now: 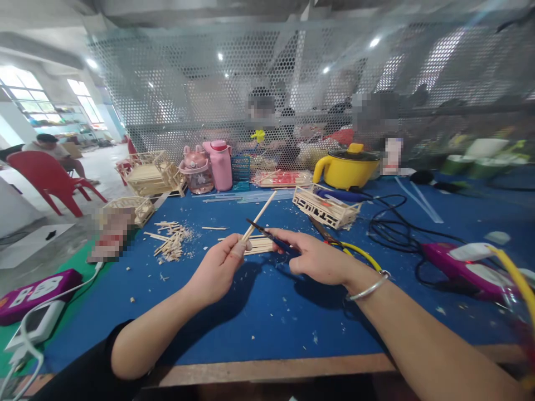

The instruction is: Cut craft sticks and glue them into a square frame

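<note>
Left hand [219,264] pinches slim pale wooden stick [265,209], not severed; right hand [315,256] grips dark blue-handled cutter [281,243]; short wooden pieces [170,244] lie left of stick

Person's hands [219,264]: 2. Held stick [264,209]: 1. Scissors [259,228]: 1 pair. Stick frames [329,212]: at least 3. Purple power strips [35,295]: 2. Yellow pot [351,171]: 1. Pink flask [221,171]: 1. Bracelet [370,290]: 1.

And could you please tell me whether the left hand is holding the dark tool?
No, the right hand holds the dark tool, while the left hand grips a stick.
</note>
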{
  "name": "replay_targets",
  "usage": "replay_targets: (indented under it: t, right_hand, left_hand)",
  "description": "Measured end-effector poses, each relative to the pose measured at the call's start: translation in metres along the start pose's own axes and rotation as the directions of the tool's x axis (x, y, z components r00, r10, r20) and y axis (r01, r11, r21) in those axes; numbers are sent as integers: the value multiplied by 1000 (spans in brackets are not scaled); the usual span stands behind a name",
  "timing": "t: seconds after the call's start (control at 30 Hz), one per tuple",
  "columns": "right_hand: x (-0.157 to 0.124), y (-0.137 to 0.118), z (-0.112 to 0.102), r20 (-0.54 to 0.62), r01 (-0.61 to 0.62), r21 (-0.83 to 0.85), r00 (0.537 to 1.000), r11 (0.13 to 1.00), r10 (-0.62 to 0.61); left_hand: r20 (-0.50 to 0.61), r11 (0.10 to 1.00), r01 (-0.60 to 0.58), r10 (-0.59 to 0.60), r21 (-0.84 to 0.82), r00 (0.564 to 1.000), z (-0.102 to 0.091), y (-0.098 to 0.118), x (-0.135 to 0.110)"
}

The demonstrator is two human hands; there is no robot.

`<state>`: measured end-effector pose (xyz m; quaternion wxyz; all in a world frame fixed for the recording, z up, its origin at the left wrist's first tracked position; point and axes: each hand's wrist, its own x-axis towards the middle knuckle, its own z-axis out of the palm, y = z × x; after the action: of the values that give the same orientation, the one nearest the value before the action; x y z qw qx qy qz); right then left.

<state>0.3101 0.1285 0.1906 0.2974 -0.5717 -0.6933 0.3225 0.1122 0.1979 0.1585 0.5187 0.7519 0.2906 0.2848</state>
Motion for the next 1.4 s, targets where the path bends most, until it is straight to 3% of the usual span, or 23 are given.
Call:
replay_targets:
  t: [0.27, 0.5, 0.83, 1.27, 1.4]
  right_hand:
    - [-1, -5, -4, 116, -29, 178, 993, 984, 9]
    - [1, -4, -1, 73, -57, 205, 996, 977, 43]
    - [0, 0, -2, 63, -37, 125, 998, 991, 30]
    - [2, 3, 0, 52, -12, 101, 999, 995, 7]
    - [3, 5, 3, 11, -7, 64, 1000, 998, 6]
  left_hand:
    - [71, 992, 18, -9, -127, 997, -1, 3, -2]
    - [71, 990, 34, -24, -137, 997, -2, 3, -2]
    - [59, 985, 43, -33, -166, 998, 0, 3, -2]
    - [-29, 1000, -20, 21, 19, 999, -1, 2, -2]
    - [-37, 1000, -14, 14, 1, 999, 0, 1, -2]
